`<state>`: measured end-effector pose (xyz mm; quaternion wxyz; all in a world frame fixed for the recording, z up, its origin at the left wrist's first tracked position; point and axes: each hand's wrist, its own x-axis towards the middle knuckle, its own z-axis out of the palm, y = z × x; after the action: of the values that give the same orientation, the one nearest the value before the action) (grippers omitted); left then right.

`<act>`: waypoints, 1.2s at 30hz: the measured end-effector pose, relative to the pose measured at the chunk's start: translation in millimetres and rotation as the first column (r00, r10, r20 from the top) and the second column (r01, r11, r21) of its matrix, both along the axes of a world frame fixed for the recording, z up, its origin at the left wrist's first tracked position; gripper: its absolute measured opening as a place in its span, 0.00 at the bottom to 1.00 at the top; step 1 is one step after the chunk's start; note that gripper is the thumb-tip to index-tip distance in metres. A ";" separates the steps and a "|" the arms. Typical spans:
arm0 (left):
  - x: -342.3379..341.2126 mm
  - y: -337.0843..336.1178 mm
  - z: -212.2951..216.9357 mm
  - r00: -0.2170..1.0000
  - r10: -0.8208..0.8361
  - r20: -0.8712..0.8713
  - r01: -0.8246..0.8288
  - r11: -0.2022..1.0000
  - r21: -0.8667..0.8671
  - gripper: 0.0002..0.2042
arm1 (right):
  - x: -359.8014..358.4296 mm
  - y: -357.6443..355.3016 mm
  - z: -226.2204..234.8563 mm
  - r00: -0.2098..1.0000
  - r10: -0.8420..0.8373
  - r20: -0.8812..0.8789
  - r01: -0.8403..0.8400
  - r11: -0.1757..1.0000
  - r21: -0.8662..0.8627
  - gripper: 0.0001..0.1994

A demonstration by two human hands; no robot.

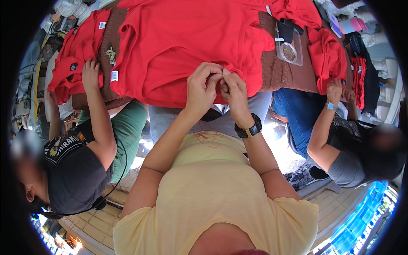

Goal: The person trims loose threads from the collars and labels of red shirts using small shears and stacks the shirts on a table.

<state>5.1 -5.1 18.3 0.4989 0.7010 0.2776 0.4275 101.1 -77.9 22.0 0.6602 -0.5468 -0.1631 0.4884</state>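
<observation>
A large red garment (pixel 178 38) lies spread over a brown table (pixel 282 74). My left hand (pixel 203 85) and my right hand (pixel 234 95) meet at its near hem, and the fingers of both pinch the fabric edge close together. A small dark thing shows between my fingers; I cannot tell what it is. A black watch sits on my right wrist (pixel 250 129). My yellow shirt fills the lower middle of the view.
To my left a person in a black shirt rests a hand (pixel 90 72) on another red garment (pixel 78 46). A person in jeans on the right handles a red garment (pixel 329 59). A clear plastic box (pixel 290 51) lies on the table.
</observation>
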 end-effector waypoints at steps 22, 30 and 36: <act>0.2 20.6 23.2 0.973 -0.197 -0.118 0.194 0.980 -0.042 0.14 | 24.0 -12.0 4.3 0.693 -0.116 0.712 0.004 0.988 0.157 0.07; -9.7 15.0 16.6 0.988 -0.104 -0.115 0.079 0.976 -0.203 0.02 | 26.3 -7.3 10.4 0.647 -0.086 0.757 -0.030 0.990 0.138 0.06; -8.9 11.3 -5.2 0.984 -0.123 0.130 0.159 0.935 -0.317 0.10 | 30.6 -7.9 11.5 0.708 -0.057 0.704 0.001 0.997 0.080 0.07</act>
<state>-3.8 6.2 13.2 0.6514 0.6028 0.2659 0.3763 131.7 -85.7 33.5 0.5752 -0.6697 -0.4120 0.2257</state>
